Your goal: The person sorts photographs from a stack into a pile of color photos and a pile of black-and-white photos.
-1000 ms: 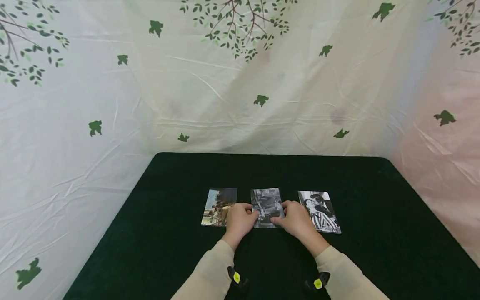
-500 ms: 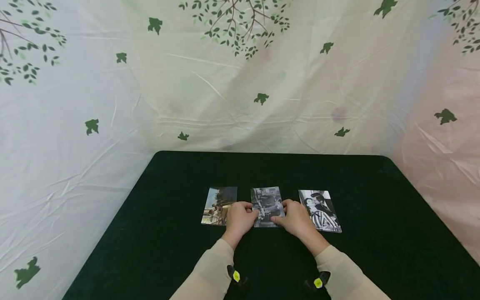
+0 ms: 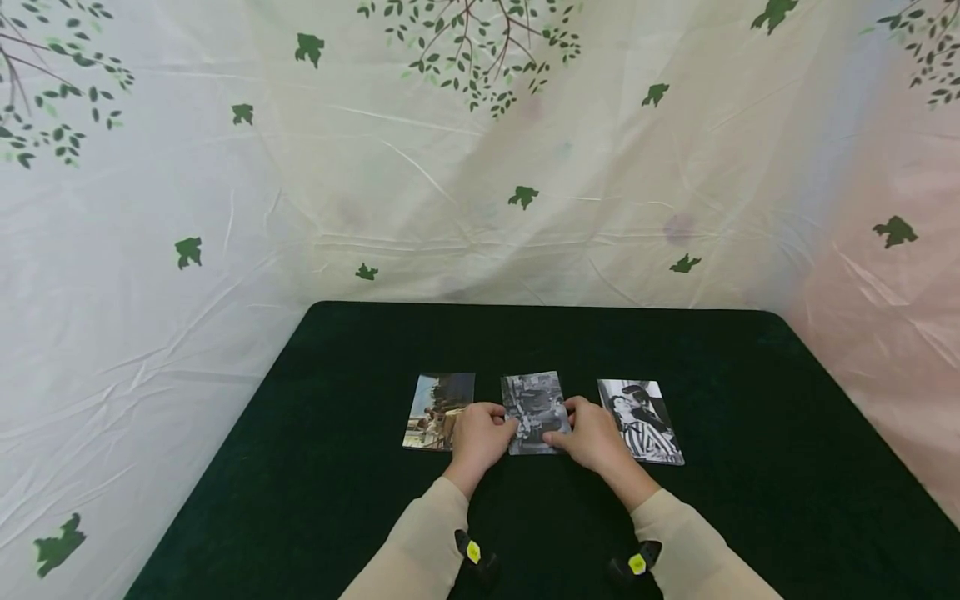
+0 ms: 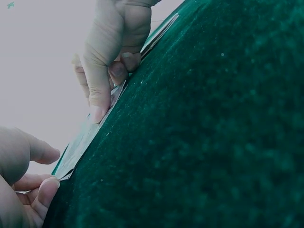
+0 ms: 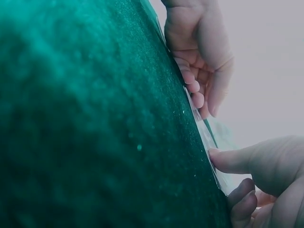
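Observation:
In the head view, a black-and-white photo card (image 3: 534,408) lies in the middle of a row of three on the dark green tabletop. My left hand (image 3: 478,435) pinches its left edge near the front corner. On the opposite edge, my right hand (image 3: 596,437) holds the card, its thumb across the front right corner. The left wrist view shows the left hand (image 4: 21,180) at one corner and the right hand (image 4: 111,52) farther along. In the right wrist view, the right thumb (image 5: 232,160) presses on the card, whose edge appears slightly layered. Finger undersides are partly hidden.
A colour photo card (image 3: 431,417) lies left of the middle one, partly covered by the left hand. Another black-and-white photo card (image 3: 641,421) lies to the right, behind the right hand. A pale leaf-print curtain (image 3: 450,208) hangs around the green table (image 3: 375,342).
The middle card's far edge shifts very slightly, as if turned a little to the left. Both hands keep nearly the same place and grip. The head view moves by a small amount.

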The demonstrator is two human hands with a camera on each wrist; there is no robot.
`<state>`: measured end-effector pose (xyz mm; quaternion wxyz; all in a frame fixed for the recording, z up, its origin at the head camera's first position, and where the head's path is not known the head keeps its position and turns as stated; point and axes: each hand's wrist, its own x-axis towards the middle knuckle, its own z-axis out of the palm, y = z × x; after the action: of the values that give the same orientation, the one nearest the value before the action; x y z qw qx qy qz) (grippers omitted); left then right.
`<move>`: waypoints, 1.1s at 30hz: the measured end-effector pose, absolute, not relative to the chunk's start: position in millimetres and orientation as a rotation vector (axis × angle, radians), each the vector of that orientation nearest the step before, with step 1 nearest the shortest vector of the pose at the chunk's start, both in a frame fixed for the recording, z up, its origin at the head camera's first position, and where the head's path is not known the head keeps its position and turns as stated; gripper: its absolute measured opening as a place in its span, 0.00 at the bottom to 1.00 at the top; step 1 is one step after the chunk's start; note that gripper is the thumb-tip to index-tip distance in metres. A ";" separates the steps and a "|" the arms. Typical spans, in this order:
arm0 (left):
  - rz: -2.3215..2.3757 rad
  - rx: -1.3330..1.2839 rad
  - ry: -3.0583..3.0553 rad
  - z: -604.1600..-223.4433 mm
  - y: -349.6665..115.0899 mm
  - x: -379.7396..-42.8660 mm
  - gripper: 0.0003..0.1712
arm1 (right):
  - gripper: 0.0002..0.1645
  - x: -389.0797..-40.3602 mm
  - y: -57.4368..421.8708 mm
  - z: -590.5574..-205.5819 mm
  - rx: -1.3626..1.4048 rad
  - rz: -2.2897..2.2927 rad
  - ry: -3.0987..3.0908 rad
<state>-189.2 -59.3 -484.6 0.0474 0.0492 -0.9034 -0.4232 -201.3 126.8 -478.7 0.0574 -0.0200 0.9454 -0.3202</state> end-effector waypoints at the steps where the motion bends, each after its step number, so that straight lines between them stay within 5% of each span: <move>1: -1.290 0.153 -2.755 -484.7 -59.3 -189.1 0.15 | 0.38 -201.0 126.9 -478.4 -0.055 -0.977 2.861; 9: -1.294 0.163 -2.754 -484.1 -59.2 -188.7 0.15 | 0.36 -200.3 127.5 -477.3 -0.034 -1.060 2.841; 19: -1.326 0.205 -2.739 -482.8 -59.1 -188.9 0.14 | 0.17 -202.7 129.0 -475.3 0.035 -1.343 2.748; 33: -1.594 0.368 -2.578 -484.4 -63.7 -194.4 0.09 | 0.14 -203.1 128.4 -471.7 0.127 -1.513 2.563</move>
<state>-194.4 -63.7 -484.4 0.0442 0.1204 -0.8436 -0.5215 -203.1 128.4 -471.7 0.0812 0.0427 0.8576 -0.5061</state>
